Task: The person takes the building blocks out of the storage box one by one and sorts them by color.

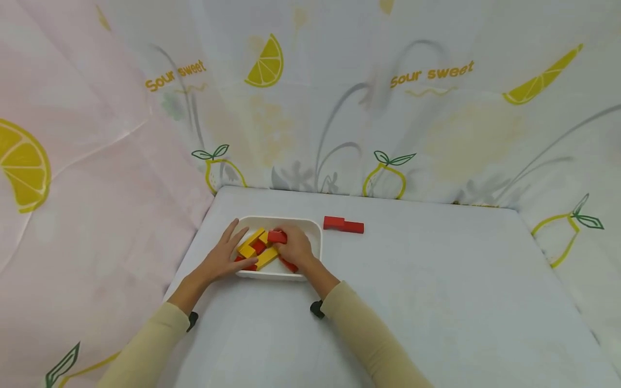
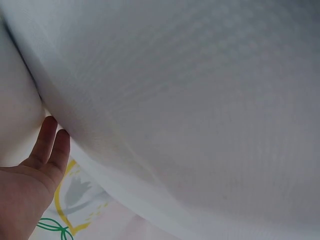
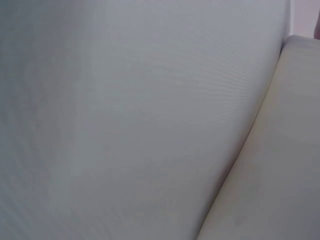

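You pinch a red block in your right hand over the tray — left hand spread at its left end.

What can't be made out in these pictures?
Head: how the right hand grips the red block, masked by the hand itself.
Head: part of the white tray, covered by other blocks.
Left wrist: left hand, partly cut off by left edge.
Right wrist: a hand, mostly beyond right edge.

Tabletop passable from tray rightward to its right edge; only obstacle there, red blocks near back edge. Left hand obstructs tray's left end, right hand its right half; printed cloth walls off back and side edges.
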The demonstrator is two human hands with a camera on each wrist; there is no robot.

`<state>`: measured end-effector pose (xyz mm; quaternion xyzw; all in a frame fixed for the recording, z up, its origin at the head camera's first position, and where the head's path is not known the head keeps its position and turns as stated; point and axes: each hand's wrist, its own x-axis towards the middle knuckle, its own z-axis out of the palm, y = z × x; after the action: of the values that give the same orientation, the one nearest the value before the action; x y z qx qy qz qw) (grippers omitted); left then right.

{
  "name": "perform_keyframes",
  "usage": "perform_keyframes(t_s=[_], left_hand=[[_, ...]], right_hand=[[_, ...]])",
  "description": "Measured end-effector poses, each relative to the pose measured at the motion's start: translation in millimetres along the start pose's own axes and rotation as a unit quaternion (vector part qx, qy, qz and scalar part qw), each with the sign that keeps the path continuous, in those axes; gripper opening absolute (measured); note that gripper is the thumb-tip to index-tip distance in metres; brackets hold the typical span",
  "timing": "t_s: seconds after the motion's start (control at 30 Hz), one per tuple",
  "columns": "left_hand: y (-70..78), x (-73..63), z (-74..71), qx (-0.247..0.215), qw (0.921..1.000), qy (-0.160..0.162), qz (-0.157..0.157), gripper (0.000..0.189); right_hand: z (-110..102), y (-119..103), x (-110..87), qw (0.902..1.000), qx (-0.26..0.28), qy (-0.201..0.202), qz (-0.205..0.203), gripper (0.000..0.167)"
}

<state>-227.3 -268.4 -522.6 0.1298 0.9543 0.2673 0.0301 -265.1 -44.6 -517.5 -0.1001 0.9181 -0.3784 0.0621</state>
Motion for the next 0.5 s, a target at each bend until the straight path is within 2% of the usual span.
perform_keyframes(t_s=[0.23, 0.37, 0.5], left_hand=[[-0.9, -7.8, 5.2, -0.008, 0.9999, -0.011, -0.005, 0.097], [0.3, -4.1, 3.1, -0.006, 1.0000, 0.002, 0.004, 0.096], [0.0, -0.7, -1.0, -0.006, 1.0000, 0.002, 0.005, 0.096]], right_hand=[[3.4, 2.3, -7.9, 0.9997, -0.005, -0.026, 0.002, 0.041], [1.5, 1.2, -4.9, 0.9999, -0.003, -0.011, -0.013, 0.040], [-0.9, -1.4, -1.3, 0.9996, -0.007, -0.016, -0.024, 0.042]])
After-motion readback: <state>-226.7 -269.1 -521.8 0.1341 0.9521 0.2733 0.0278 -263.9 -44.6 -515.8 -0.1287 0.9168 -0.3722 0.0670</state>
